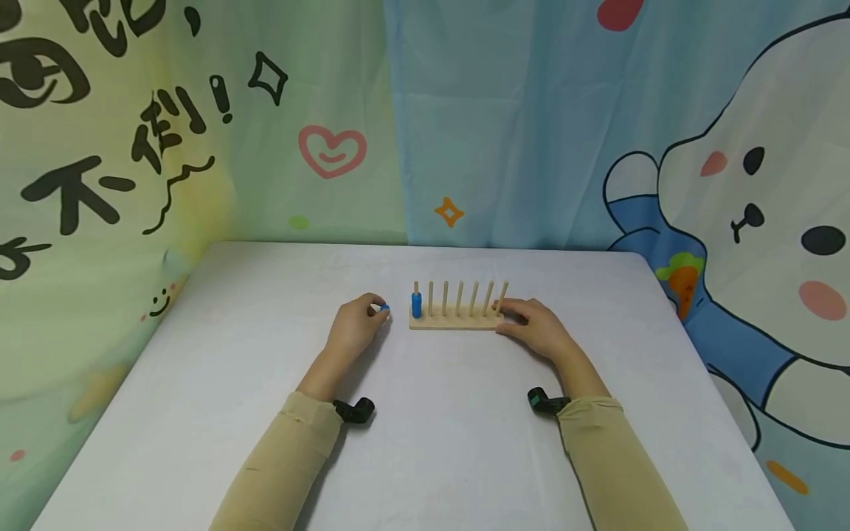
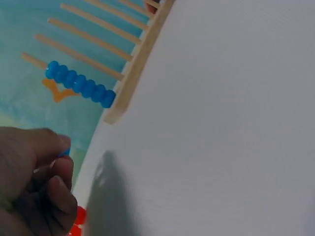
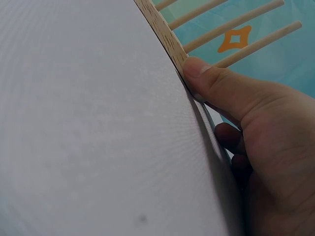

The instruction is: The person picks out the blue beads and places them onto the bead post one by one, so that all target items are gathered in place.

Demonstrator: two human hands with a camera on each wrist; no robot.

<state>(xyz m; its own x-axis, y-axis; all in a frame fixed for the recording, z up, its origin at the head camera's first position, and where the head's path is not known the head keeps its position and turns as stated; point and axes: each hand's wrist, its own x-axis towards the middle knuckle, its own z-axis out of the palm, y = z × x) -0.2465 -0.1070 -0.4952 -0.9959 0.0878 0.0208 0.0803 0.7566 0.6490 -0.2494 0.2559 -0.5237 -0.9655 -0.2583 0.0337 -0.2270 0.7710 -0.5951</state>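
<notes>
A wooden peg rack [image 1: 454, 320] with several upright pegs stands mid-table. Its leftmost peg carries a stack of blue beads [image 1: 416, 304], also seen on the peg in the left wrist view [image 2: 81, 85]. My left hand [image 1: 358, 324] lies just left of the rack and pinches a small blue bead [image 1: 384, 309] between thumb and fingers [image 2: 58, 147]. My right hand [image 1: 531, 321] grips the rack's right end, its thumb [image 3: 206, 73] pressed against the wooden base [image 3: 162, 37].
The white table [image 1: 425, 442] runs to cartoon-printed curtains at the back and sides. Something red [image 2: 76, 221] shows under my left hand in the left wrist view. Black wrist camera mounts [image 1: 355, 409] sit on both forearms.
</notes>
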